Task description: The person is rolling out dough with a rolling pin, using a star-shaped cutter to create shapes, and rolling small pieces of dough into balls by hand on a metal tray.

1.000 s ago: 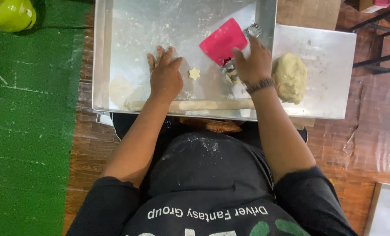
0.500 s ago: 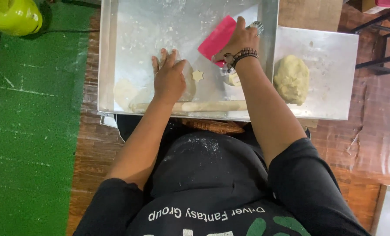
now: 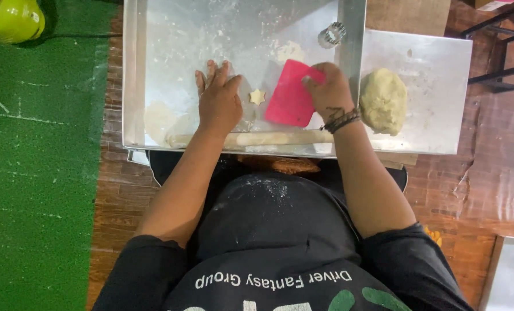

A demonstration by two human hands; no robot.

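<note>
On floured steel tray (image 3: 153, 52) | left hand (image 3: 217, 99) spread flat | right hand (image 3: 327, 92) pinching pink scraper (image 3: 288, 95) | star cutout (image 3: 257, 97) between

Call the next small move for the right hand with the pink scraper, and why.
Probably slide the pink scraper left, edge flat on the floured metal tray, under the star-shaped dough cutout. The right hand holds it just beside the star, and the left hand rests flat on the other side.
</note>
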